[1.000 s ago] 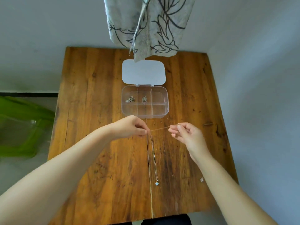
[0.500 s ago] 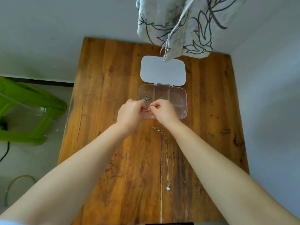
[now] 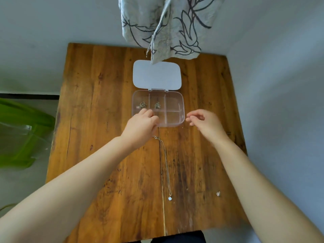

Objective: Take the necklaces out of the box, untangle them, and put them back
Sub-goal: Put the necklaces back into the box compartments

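we see one necklace (image 3: 166,165) stretched out on the wooden surface (image 3: 98,120), its long axis running from just below our left hand (image 3: 141,126) toward us, clasp end near the fingers and pendant (image 3: 170,198) at the near end. the clear box (image 3: 175,109) lies open just beyond both hands, lid (image 3: 157,74) flat behind it, with two bunched necklaces (image 3: 142,104) in its far-left compartments. our left fingers are curled over the box's near-left corner; whether they grip anything we cannot tell. our right hand (image 3: 206,124) hovers beside the box's right edge, fingers loosely curled, thumb and forefinger nearly meeting. half a second ago both hands were pinched together over the box; now they are apart.
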`<action>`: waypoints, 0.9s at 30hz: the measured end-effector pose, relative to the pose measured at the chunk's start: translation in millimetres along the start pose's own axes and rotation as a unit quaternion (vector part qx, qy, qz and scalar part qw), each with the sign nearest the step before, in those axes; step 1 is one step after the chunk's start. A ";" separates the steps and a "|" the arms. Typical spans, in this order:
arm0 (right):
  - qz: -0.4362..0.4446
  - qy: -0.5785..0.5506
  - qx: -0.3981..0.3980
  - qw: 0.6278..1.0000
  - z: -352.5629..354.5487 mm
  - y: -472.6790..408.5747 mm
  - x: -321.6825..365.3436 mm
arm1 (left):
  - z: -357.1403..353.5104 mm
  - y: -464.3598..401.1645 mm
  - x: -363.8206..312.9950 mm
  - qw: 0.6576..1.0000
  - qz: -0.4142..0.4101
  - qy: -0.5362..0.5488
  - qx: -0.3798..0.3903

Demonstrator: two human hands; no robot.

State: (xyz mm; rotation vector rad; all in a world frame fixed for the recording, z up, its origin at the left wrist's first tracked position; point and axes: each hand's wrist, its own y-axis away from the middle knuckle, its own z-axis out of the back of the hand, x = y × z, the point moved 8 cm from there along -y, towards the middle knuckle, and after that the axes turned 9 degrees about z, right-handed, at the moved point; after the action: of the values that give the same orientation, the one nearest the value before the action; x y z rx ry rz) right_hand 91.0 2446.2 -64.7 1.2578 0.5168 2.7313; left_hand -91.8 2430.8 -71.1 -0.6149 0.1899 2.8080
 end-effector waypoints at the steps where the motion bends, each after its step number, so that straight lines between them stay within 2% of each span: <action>1: -0.023 0.007 -0.021 0.999 19.2 12.6 -18.9 | -9.3 0.0 -20.2 0.999 -0.024 0.005 0.023; 5: -0.125 0.066 -0.051 0.989 55.9 82.5 -108.8 | -61.3 2.1 -104.3 0.987 -0.097 0.035 0.123; 9: -0.197 0.149 0.024 0.969 18.4 157.4 -173.7 | -126.8 10.5 -167.1 0.965 -0.144 0.007 0.219; 12: -0.228 0.141 0.002 0.963 -5.2 187.3 -190.0 | -168.2 23.9 -188.7 0.939 -0.182 -0.056 0.287; 14: -0.226 0.131 -0.033 0.965 -9.8 192.0 -190.6 | -181.1 29.5 -193.1 0.930 -0.200 -0.081 0.297; 18: -0.218 0.131 -0.061 0.965 -10.0 190.4 -189.3 | -189.1 32.6 -194.0 0.934 -0.223 -0.104 0.260; 27: -0.217 0.108 -0.020 0.970 -4.0 188.8 -197.5 | -190.6 29.3 -200.1 0.931 -0.227 -0.107 0.265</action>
State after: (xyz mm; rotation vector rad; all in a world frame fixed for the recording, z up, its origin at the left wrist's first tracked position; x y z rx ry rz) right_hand 228.6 2224.4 -145.4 0.7311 0.6636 2.4934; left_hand 150.2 2323.3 -155.7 -0.1856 0.6452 2.2114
